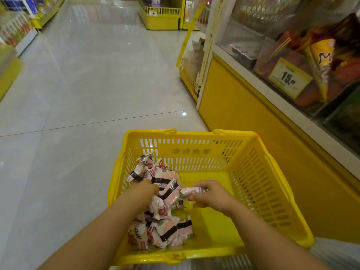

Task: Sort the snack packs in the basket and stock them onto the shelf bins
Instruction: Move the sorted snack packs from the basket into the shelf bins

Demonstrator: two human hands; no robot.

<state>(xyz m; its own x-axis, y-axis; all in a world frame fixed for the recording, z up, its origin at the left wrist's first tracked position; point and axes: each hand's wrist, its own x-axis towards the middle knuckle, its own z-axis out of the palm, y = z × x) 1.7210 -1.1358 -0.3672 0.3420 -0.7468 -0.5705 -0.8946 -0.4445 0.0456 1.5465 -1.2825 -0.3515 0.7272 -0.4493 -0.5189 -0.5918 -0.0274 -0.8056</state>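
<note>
Because the snack packs (165, 228) heaped at the left of the basket (272, 184), low in frame, looked light, soft and slippery, best pinched at a seam, your right hand (212, 197) gripped one pack (191, 190) in curled fingers (195, 197), while your left hand (152, 187) kept its fingers hidden among them.

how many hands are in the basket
2. The left hand is buried in the snack packs on the basket's left side, fingers hidden; the right hand grips one pack mid-basket.

You have one basket (272, 172). In it: well over a dozen packs (165, 227), too heaped to count exactly, plus left hand (152, 187) and right hand (211, 195).
</note>
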